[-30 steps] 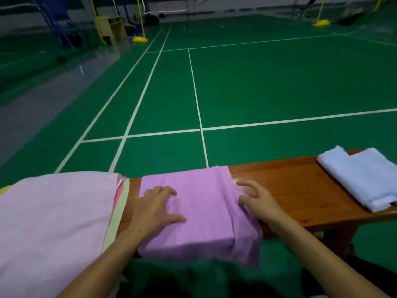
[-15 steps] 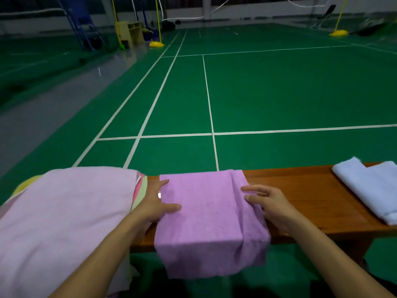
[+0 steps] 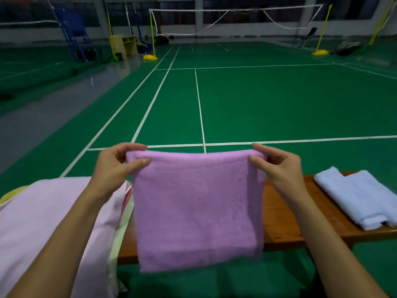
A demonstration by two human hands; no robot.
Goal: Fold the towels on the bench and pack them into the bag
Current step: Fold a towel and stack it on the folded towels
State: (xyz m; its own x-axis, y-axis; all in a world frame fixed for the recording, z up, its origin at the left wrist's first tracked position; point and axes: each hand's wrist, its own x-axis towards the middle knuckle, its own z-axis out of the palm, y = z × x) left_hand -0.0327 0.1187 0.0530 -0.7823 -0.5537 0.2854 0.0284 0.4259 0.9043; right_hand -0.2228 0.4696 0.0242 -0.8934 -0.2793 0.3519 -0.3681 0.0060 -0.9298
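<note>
**Two hands hold a purple towel up over the bench**

Two hands lift the purple towel (image 3: 197, 207) by its upper corners. The left hand (image 3: 113, 168) pinches the top left corner between thumb and curled fingers, and the right hand (image 3: 279, 166) pinches the top right corner the same way. Stretched between them, the top edge runs nearly level, sagging slightly in the middle. The cloth hangs flat and roughly square in front of the person, and its lower edge drops below the front edge of the bench (image 3: 283, 222).

On the right end of the brown wooden bench lies a folded light blue towel (image 3: 361, 198), set at an angle, well apart from the purple one. To the left, under the left forearm, a pale pink cloth (image 3: 43, 222) spreads wide, with edges of pink and pale green fabric showing along its right side. Whether this is a towel or part of the bag cannot be told.

Beyond the bench stretches a green court floor (image 3: 279, 104) marked with white lines. At the far end a net (image 3: 236, 20) hangs slack between yellow posts on yellow bases, and a blue frame stands at the far left.
</note>
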